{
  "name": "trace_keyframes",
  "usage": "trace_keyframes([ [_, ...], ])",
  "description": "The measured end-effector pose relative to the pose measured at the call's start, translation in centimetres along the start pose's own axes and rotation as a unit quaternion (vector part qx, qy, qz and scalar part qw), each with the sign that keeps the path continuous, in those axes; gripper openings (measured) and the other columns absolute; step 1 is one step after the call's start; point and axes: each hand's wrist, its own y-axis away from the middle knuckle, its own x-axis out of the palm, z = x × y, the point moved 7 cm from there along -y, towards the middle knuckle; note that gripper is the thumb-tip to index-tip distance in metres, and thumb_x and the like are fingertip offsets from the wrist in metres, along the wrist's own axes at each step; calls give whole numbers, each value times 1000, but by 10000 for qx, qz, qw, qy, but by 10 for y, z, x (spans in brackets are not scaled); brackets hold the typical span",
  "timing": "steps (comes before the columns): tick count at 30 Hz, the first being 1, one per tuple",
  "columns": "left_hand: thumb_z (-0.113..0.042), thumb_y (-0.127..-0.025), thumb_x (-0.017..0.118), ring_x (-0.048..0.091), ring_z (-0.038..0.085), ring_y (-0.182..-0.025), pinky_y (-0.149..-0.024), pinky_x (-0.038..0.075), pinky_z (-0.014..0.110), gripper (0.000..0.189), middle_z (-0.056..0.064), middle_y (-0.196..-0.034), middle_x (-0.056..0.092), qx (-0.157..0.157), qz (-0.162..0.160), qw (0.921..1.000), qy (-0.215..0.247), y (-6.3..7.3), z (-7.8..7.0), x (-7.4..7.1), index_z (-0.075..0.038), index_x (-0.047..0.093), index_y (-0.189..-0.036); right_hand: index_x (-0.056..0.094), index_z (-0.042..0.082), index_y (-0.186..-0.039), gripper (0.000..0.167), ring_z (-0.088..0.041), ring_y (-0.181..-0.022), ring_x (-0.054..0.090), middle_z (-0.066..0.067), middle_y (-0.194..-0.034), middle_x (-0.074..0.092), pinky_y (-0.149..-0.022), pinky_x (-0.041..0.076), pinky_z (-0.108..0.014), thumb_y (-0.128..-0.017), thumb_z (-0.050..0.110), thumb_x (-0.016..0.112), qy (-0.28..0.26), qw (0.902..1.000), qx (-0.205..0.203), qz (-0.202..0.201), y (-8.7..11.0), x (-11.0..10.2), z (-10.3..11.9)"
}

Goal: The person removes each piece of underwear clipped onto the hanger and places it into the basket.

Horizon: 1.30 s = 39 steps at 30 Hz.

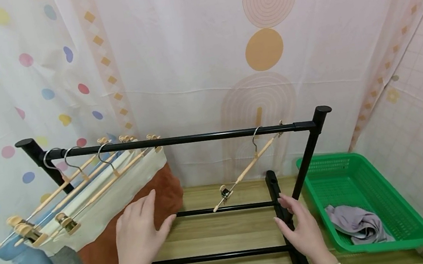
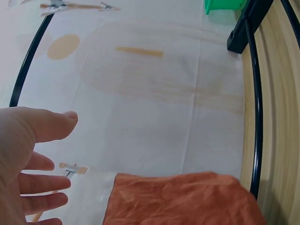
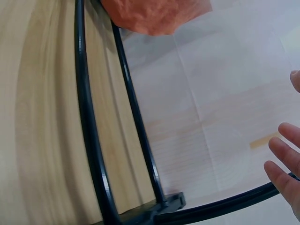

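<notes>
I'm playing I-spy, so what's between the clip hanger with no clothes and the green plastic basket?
In the head view, a black clothes-rack post slants between the bare clip hanger and the green plastic basket.

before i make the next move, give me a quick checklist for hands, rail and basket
1. Left hand free: ok, holds nothing.
2. Right hand free: ok, holds nothing.
3. Empty hanger on the rail: ok, hooked toward its right end.
4. Hung clothes out of its way: ok, gathered at the rail's left end.
5. Cloth laid flat: not ok, crumpled in the basket.
6. Near clip on that hanger open: cannot tell, too small.
</notes>
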Motion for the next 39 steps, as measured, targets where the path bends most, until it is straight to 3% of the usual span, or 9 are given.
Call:
trace_keyframes([
  [4, -31, -67, 89, 60, 46, -94, -69, 47, 61, 76, 23, -107, 65, -87, -56, 9999, -13, -2, 7, -7, 3, 60, -129, 52, 8, -139, 66, -24, -107, 62, -7, -121, 65, -84, 52, -44, -80, 6, 82, -48, 9996, 229, 143, 5, 7, -4],
  [15, -28, -68, 86, 58, 47, -98, -71, 44, 63, 73, 26, -109, 63, -92, -259, 9996, -76, -9, 15, -21, 3, 60, -128, 53, 9, -139, 63, -22, -104, 63, -7, -117, 66, -83, 53, -45, -82, 10, 81, -235, 9982, 453, 328, 17, 27, -5],
  [27, -32, -70, 80, 60, 47, -83, -65, 45, 61, 65, 25, -105, 63, 107, -621, 9974, -340, -22, 21, -38, 5, 61, -121, 56, 6, -135, 62, -23, -103, 65, -7, -116, 67, -84, 54, -46, -79, 10, 83, -229, 9968, 633, 432, 35, 43, -13],
  [33, -28, -70, 83, 58, 49, -95, -79, 39, 65, 68, 26, -116, 62, -250, -766, 9960, -387, -32, 28, -49, 3, 60, -126, 56, 7, -134, 61, -22, -102, 65, -5, -115, 67, -85, 53, -45, -80, 13, 83, -146, 9963, 659, 527, 42, 48, -14],
  [39, -23, -68, 86, 56, 51, -96, -79, 37, 66, 63, 27, -114, 62, -564, -805, 9938, -516, -38, 38, -54, 2, 62, -120, 55, 8, -135, 58, -20, -104, 62, -1, -118, 66, -86, 52, -46, -84, 19, 80, -165, 9922, 870, 875, 47, 55, -15],
])
